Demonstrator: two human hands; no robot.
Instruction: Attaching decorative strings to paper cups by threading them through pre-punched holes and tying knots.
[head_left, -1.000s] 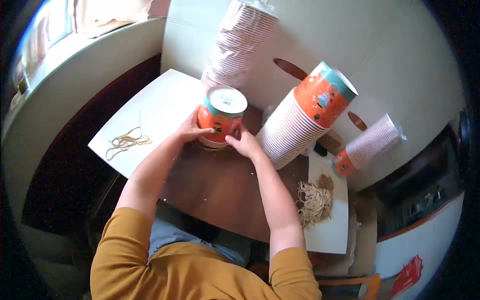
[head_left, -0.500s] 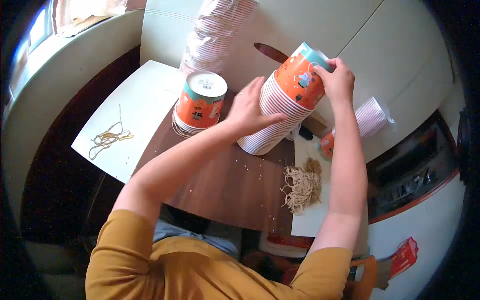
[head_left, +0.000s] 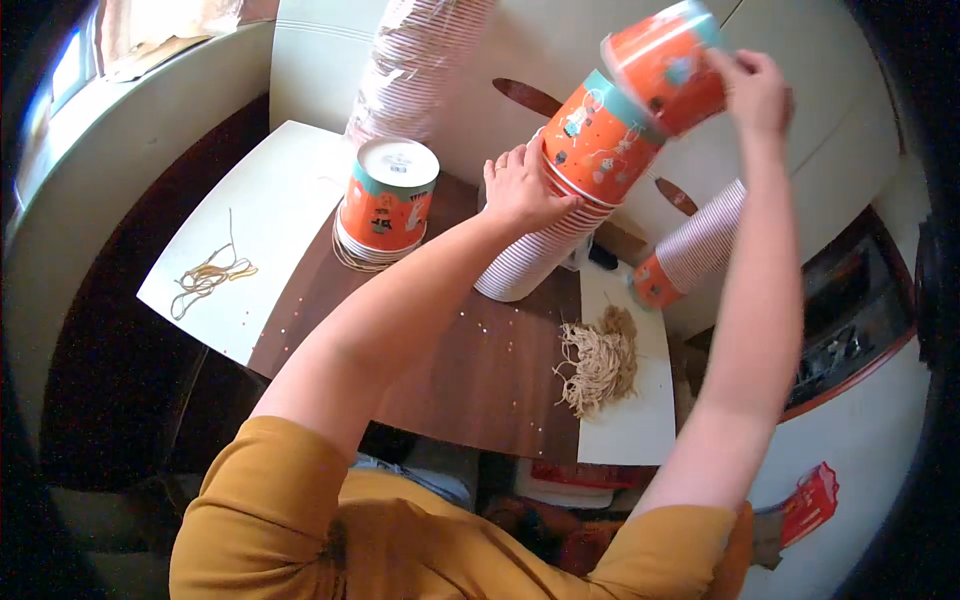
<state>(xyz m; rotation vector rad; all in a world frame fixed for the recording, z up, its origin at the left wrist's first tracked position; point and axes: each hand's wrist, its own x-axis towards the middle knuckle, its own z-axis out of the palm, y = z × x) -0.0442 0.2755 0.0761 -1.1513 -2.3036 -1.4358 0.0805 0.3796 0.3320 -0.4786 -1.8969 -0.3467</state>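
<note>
Orange-&-teal paper bucket (head_left: 660, 75), inverted & tilted, is at the top of the tall bucket stack (head_left: 553, 238), pinched in my R hand (head_left: 762, 95); can't tell if its rim's fully clear. If it snags, the pull could drag the stack over. My L hand (head_left: 528, 190) is spread on the stack's side; w/o firm pressure it might topple, maybe onto the short bucket stack (head_left: 393, 205) L of that hand.
</note>
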